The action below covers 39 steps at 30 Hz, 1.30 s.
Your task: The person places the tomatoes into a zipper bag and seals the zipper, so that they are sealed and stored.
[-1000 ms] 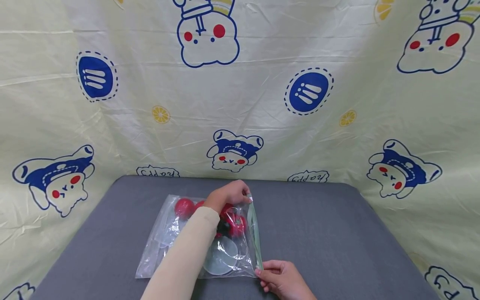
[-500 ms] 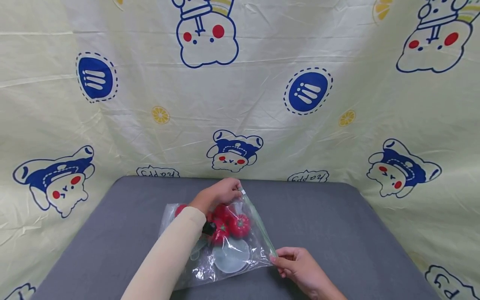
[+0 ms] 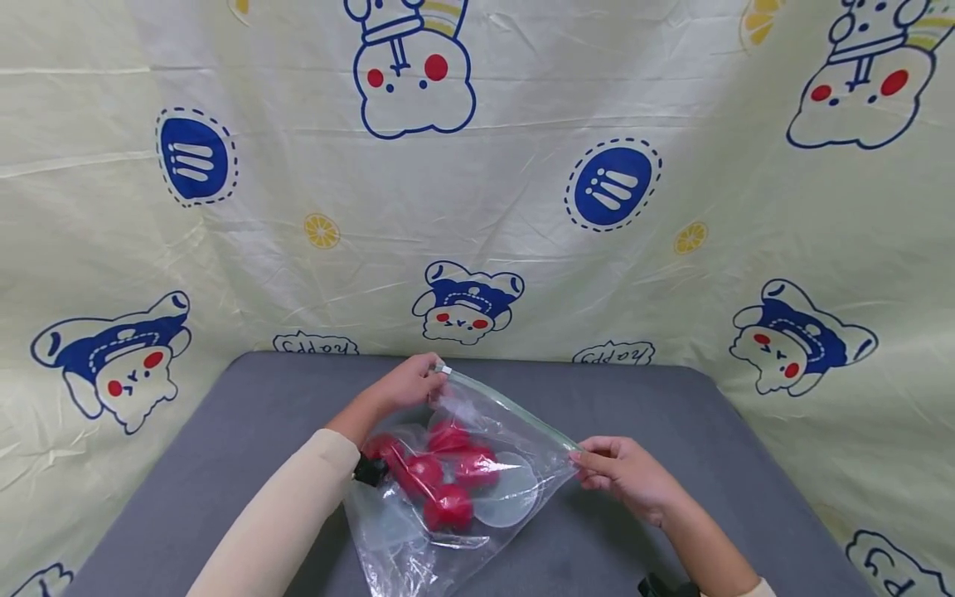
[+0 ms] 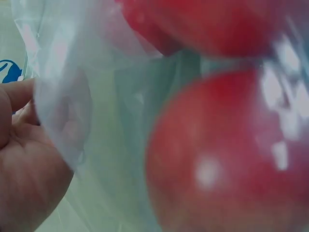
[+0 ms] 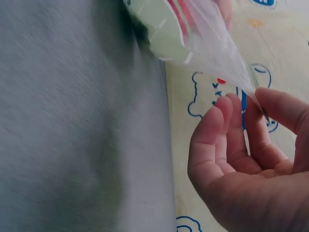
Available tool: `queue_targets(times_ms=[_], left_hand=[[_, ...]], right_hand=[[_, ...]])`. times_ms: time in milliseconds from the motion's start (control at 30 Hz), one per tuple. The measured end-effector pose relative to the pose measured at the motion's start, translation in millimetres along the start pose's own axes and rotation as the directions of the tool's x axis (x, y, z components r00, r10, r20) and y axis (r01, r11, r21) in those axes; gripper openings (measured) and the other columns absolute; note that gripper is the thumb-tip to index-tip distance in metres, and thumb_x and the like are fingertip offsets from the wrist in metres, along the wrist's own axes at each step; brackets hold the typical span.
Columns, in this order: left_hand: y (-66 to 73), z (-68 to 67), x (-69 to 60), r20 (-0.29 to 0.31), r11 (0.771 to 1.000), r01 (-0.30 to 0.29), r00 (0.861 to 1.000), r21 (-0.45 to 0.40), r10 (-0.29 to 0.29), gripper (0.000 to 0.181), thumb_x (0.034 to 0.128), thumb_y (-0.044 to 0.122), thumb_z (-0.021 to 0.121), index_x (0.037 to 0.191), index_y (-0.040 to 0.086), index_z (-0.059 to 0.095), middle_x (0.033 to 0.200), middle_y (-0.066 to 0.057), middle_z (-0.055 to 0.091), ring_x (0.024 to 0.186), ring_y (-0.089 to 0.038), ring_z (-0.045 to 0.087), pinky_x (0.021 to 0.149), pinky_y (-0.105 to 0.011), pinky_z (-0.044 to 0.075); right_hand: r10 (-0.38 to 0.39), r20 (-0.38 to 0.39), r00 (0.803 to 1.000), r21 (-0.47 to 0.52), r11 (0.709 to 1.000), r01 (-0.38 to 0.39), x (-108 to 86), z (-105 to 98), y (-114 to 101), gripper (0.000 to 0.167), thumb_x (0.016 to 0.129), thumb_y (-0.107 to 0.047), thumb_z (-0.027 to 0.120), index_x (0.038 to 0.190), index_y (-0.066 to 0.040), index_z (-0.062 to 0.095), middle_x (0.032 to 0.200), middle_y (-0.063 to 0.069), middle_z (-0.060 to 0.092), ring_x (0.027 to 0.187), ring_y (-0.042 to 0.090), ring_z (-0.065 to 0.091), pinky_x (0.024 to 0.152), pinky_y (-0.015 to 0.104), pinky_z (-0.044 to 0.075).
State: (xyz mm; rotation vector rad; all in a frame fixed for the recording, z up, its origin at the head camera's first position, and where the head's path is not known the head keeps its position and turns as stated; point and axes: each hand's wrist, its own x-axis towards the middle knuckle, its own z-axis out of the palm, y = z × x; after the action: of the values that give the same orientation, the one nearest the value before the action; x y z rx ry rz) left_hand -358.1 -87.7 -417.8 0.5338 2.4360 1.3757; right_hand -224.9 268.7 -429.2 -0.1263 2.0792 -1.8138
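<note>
A clear zip bag (image 3: 406, 564) hangs tilted between both hands in the head view, its green zip strip (image 3: 515, 406) pulled straight. Inside lie several red tomatoes (image 3: 449, 506) and pale round discs (image 3: 509, 491). My left hand (image 3: 406, 385) pinches the far left corner beside a white slider (image 3: 443, 369). The opposite corner is pinched between thumb and fingers of my right hand (image 3: 627, 473). Close up in the left wrist view, a tomato (image 4: 227, 159) shows blurred through the plastic. The right wrist view has the right hand (image 5: 251, 179) holding the bag's tip, other fingers loosely bent.
A grey table (image 3: 642, 398) lies beneath, its far edge meeting a pale printed cloth (image 3: 522, 215) that hangs behind and at both sides. A black device (image 3: 369, 470) sits at the left wrist, and another dark one (image 3: 660, 585) at the right.
Both hands have lifted and turned the bag: the left hand moved left, the right hand moved up and right. The tomatoes slid toward the bag's lower part.
</note>
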Motion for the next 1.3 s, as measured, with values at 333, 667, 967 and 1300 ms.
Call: queue_targets(times_ms=[333,667,967,1300], left_hand=[[-17.0,-4.9,-23.1,-0.061,0.988,0.014,0.998,-0.154,-0.023,0.012,0.1079,0.011,0.050,0.113,0.000,0.051,0.098,-0.016,0.074,0.076,-0.017,0.064,0.087,-0.046,0.061],[-22.4,6.4,-47.8,-0.160,0.973,0.008,0.986,-0.230,-0.046,0.015,0.1076,0.013,0.052,0.116,0.000,0.053,0.097,-0.016,0.076,0.075,-0.026,0.070,0.086,-0.045,0.062],[-20.4,16.9,-61.9,-0.214,0.940,-0.007,0.974,-0.342,-0.070,0.017,0.1068,0.013,0.054,0.115,-0.002,0.054,0.105,-0.019,0.077,0.077,-0.017,0.071,0.084,-0.038,0.063],[-24.0,16.8,-60.1,-0.307,0.874,-0.054,0.945,-0.482,-0.111,0.017,0.1036,0.012,0.060,0.099,-0.004,0.062,0.082,-0.002,0.074,0.075,-0.013,0.066,0.080,-0.029,0.061]], right_hand=[[-0.016,0.034,0.999,0.005,1.000,0.016,36.2,-20.2,-14.2,0.024,0.105,-0.021,0.060,0.112,0.002,0.063,0.103,0.003,0.075,0.091,0.013,0.072,0.089,0.032,0.061],[-0.008,-0.021,1.000,0.068,0.998,0.009,78.9,-20.4,-27.3,0.018,0.109,-0.018,0.049,0.106,-0.003,0.058,0.097,0.000,0.072,0.091,0.013,0.070,0.088,0.031,0.059],[0.061,-0.123,0.991,0.197,0.980,-0.036,115.9,-11.8,-31.6,0.017,0.110,-0.017,0.048,0.100,-0.006,0.057,0.088,-0.001,0.065,0.081,0.013,0.062,0.078,0.028,0.055],[0.070,-0.211,0.975,0.336,0.942,0.005,137.9,-4.0,-31.9,0.012,0.106,-0.017,0.057,0.101,-0.010,0.065,0.082,-0.004,0.066,0.075,0.009,0.061,0.071,0.023,0.053]])
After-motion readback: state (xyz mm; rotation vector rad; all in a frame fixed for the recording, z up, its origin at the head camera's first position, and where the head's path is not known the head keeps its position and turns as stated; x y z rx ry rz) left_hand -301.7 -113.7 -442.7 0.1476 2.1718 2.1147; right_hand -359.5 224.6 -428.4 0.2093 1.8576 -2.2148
